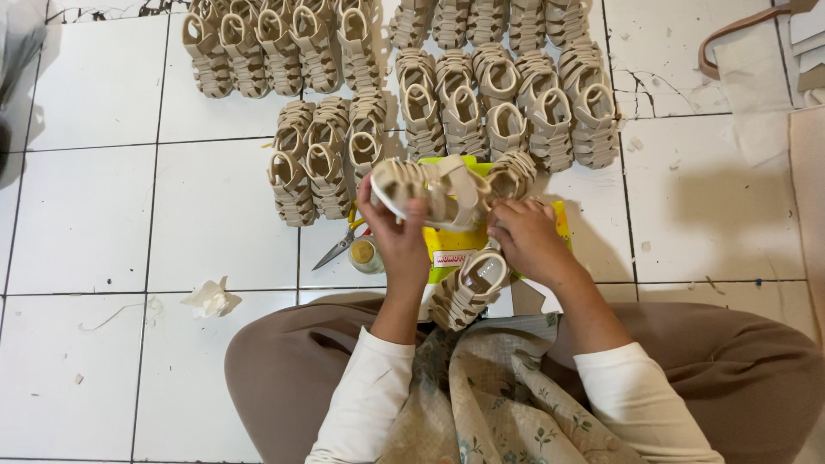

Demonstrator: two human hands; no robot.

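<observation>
My left hand (pixel 398 239) grips a small beige strappy sandal (pixel 430 191) by its sole, held up sideways over the floor. My right hand (pixel 526 236) touches the same sandal's heel end, fingers closed around a strap. A second beige sandal (pixel 468 290) lies just below, by my knees. Under my hands sits a yellow box (pixel 453 244). Scissors (pixel 339 247) and a small round jar (pixel 366 255) lie left of my left wrist.
Several rows of matching beige sandals (pixel 464 94) stand on the white tiled floor (pixel 94 215) ahead. A crumpled white tissue (pixel 211 298) lies at the left. Paper and a brown strap (pixel 730 39) are at the top right. My brown-trousered legs (pixel 284 361) fill the bottom.
</observation>
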